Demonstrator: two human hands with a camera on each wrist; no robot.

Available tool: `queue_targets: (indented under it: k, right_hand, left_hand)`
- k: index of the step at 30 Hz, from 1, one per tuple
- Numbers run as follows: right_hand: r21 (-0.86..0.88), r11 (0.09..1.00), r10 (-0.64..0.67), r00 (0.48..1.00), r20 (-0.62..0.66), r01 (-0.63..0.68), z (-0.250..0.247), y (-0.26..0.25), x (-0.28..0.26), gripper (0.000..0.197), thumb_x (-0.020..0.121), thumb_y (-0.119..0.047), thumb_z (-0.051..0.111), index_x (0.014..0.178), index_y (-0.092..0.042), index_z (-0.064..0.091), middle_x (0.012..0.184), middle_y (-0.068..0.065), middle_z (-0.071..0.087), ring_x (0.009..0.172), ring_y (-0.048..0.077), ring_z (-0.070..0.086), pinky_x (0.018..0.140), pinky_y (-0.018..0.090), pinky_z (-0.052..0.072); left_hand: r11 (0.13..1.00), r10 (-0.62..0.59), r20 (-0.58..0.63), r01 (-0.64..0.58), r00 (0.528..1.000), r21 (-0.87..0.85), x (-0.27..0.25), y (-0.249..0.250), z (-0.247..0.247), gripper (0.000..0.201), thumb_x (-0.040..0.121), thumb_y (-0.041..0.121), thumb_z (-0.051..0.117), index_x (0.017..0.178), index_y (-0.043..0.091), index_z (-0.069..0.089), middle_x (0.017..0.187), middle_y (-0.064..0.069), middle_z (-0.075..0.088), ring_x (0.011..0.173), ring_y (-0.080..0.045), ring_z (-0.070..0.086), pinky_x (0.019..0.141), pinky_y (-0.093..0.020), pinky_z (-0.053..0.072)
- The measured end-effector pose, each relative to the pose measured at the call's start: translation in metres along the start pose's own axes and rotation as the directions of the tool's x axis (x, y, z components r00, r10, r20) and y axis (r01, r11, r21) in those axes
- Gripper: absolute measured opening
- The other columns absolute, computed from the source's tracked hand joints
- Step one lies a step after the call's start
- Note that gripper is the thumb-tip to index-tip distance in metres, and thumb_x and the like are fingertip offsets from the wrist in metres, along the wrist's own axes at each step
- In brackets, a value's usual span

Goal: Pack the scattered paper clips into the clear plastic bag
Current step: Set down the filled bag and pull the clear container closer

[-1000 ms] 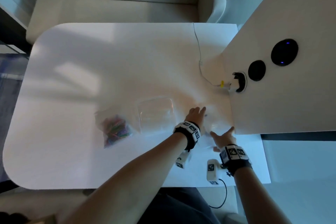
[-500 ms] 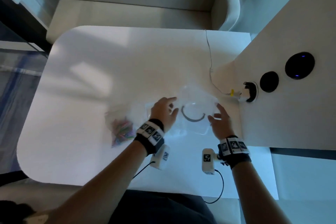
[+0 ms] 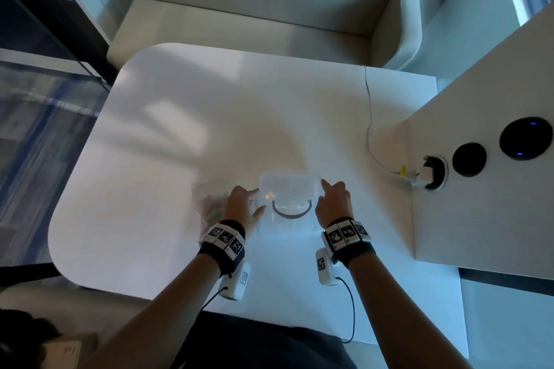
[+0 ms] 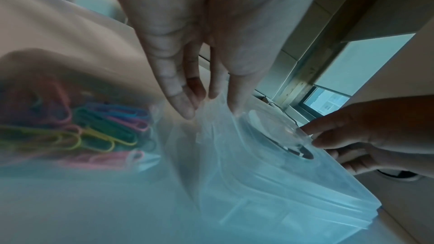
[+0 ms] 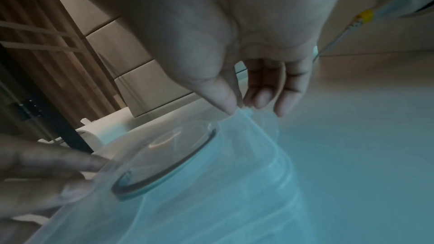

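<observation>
A clear plastic bag (image 3: 207, 201) filled with coloured paper clips (image 4: 94, 133) lies on the white table (image 3: 168, 189), just left of my left hand. My left hand (image 3: 254, 204) pinches the left edge of a clear lid (image 3: 290, 219) that bears a dark ring. On the opposite edge, my right hand (image 3: 325, 192) pinches the same lid (image 5: 211, 164). A clear plastic box (image 3: 289, 181) stands beneath the lid, which sits over it a little toward me. In the left wrist view my left hand (image 4: 206, 105) meets the lid (image 4: 270, 164) beside the bag (image 4: 155, 118).
A white partition (image 3: 479, 219) with dark round holes rises at the table's right side. A thin white cable (image 3: 370, 129) runs across the table to a socket (image 3: 433, 172) in it. A pale bench (image 3: 254, 9) stands beyond the far edge.
Both hands picked the lid up at the table's right side and carried it left over the clear box. The left hand now sits beside the bag of clips.
</observation>
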State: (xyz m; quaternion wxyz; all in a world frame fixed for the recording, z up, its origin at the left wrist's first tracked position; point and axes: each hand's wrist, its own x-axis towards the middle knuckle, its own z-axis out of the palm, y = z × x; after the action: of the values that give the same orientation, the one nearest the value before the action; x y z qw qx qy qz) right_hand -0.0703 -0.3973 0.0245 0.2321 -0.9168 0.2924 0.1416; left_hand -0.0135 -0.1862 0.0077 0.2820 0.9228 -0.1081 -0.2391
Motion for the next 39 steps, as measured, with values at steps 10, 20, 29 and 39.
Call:
queue_targets:
  k: [10,20,29,39]
  right_hand:
    - [0.311,0.947,0.089,0.996,-0.004,-0.083,-0.002,0.026,0.001,0.041,0.09,-0.004,0.054,0.128,-0.019,0.058,0.124,0.011,0.047,0.091,0.014,0.054,0.088,0.019,0.043]
    - [0.34,0.938,0.088,0.996,-0.029,-0.073,0.005,0.036,-0.006,0.042,0.086,-0.015,0.064,0.127,-0.019,0.06,0.1,0.007,0.069,0.087,0.016,0.06,0.095,0.026,0.048]
    - [0.729,0.629,0.377,0.926,0.016,-0.269,0.022,0.051,-0.018,0.029,0.07,-0.019,0.084,0.097,-0.01,0.076,0.082,0.004,0.075,0.074,0.018,0.073,0.084,0.036,0.059]
    - [0.266,0.959,0.172,0.952,-0.253,-0.103,0.006,0.029,-0.025,0.014,0.077,-0.025,0.075,0.081,-0.011,0.078,0.083,0.009,0.076,0.077,0.025,0.071,0.074,0.029,0.056]
  left_hand:
    - [0.985,-0.022,0.051,0.03,0.998,-0.167,-0.001,-0.005,0.002,0.055,0.089,0.025,0.073,0.14,0.024,0.054,0.119,0.002,0.061,0.089,-0.006,0.061,0.086,-0.012,0.045]
    - [0.915,-0.235,0.087,0.25,0.968,-0.317,0.004,0.005,-0.005,0.048,0.08,0.037,0.081,0.117,0.01,0.068,0.104,-0.006,0.076,0.085,-0.014,0.065,0.08,-0.021,0.049]
    - [0.967,-0.148,-0.021,0.14,0.989,-0.214,0.003,0.02,0.001,0.02,0.088,0.023,0.074,0.087,0.003,0.076,0.082,-0.011,0.073,0.079,-0.018,0.061,0.083,-0.021,0.046]
    - [0.973,-0.134,-0.012,0.13,0.991,-0.189,0.0,0.027,-0.008,0.014,0.086,0.025,0.076,0.089,0.011,0.076,0.085,-0.008,0.073,0.084,-0.018,0.066,0.084,-0.022,0.048]
